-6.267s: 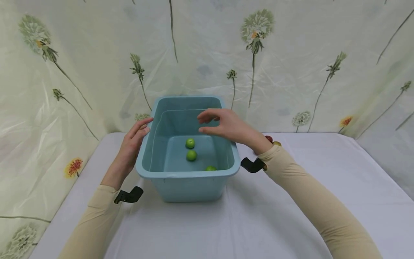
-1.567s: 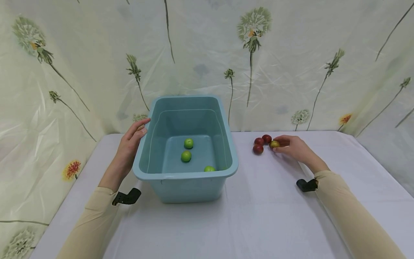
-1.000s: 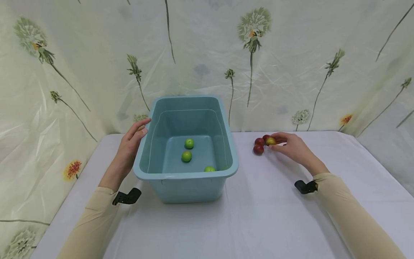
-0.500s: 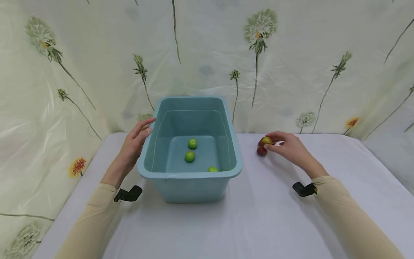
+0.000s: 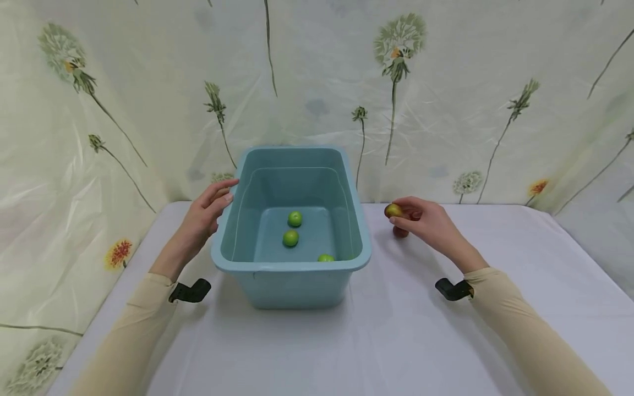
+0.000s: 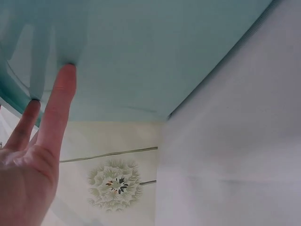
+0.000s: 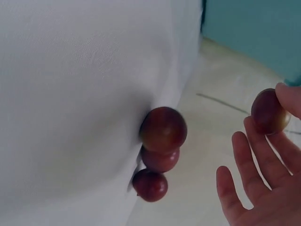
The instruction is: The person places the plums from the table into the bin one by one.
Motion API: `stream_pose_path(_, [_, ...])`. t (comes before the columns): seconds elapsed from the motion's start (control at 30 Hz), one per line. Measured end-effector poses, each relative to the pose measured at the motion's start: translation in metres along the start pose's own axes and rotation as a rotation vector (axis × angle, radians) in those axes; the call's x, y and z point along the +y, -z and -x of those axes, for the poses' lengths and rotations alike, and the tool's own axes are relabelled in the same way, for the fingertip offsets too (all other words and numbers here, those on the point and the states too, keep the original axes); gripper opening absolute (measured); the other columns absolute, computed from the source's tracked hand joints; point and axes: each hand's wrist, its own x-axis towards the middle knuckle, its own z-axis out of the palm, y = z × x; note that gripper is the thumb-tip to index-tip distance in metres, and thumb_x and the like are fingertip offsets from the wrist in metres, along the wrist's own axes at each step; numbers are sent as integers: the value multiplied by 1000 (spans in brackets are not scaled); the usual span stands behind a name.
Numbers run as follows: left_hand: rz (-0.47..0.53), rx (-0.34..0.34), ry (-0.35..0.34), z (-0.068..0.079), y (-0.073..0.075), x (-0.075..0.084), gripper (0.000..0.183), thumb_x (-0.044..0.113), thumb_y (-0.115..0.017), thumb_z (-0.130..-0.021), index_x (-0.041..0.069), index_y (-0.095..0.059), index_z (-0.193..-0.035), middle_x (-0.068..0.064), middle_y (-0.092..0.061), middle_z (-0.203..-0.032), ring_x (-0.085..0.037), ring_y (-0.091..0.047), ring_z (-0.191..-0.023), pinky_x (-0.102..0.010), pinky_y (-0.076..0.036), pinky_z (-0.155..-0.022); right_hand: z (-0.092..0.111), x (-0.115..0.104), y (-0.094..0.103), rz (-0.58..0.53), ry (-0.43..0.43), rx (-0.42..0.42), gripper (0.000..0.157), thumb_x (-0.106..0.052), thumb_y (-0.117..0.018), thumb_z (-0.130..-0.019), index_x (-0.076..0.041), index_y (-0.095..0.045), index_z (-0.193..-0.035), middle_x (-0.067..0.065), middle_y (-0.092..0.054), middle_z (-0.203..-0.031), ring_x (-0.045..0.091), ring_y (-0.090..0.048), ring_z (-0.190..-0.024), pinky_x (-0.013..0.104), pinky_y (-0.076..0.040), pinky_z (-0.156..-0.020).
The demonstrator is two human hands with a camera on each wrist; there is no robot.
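My right hand (image 5: pixel 430 223) pinches a red-and-yellow plum (image 5: pixel 393 210) between thumb and fingers, above the table just right of a blue plastic basin (image 5: pixel 292 267). In the right wrist view, three dark red plums (image 7: pixel 163 130) lie close together on the cloth. The head view shows little of them, since the hand covers most of the group. Fingertips of my left hand (image 5: pixel 200 220) touch the basin's outer left wall under the rim. The left wrist view shows those fingers (image 6: pixel 59 108) extended against it. Several small green fruits (image 5: pixel 290 238) lie on the basin floor.
A white cloth (image 5: pixel 396 341) covers the table. Behind and at the sides hangs a pale curtain (image 5: pixel 307 71) printed with dandelions. The basin's front wall partly hides the nearest green fruits. A black camera band (image 5: pixel 453 290) sits at the right wrist.
From above the basin, my right hand went to the plums at the right. It took the yellowish one, then lifted it and moved left. The left hand stays at the basin.
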Motion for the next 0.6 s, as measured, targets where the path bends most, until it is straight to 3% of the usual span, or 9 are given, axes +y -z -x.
stream_pose_path(0.33, [13, -7, 10, 1, 1, 6, 46, 32, -56, -101, 19, -46, -145, -10, -44, -140, -21, -56, -111, -26, -53, -69, -3, -18, -11, -44, 33, 40, 45, -37, -71, -91, -14, -62, -129, 9, -65, -117, 29, -64, -95, 41, -53, -75])
stream_pose_path(0.6, [-41, 6, 21, -1, 1, 7, 44, 35, -55, -101, 23, -48, -143, -8, -43, -143, -22, -56, -113, -28, -53, -69, -5, -34, -14, -91, 39, 104, 44, -37, -74, -89, -14, -64, -126, 4, -67, -114, 21, -61, -103, 42, -49, -85])
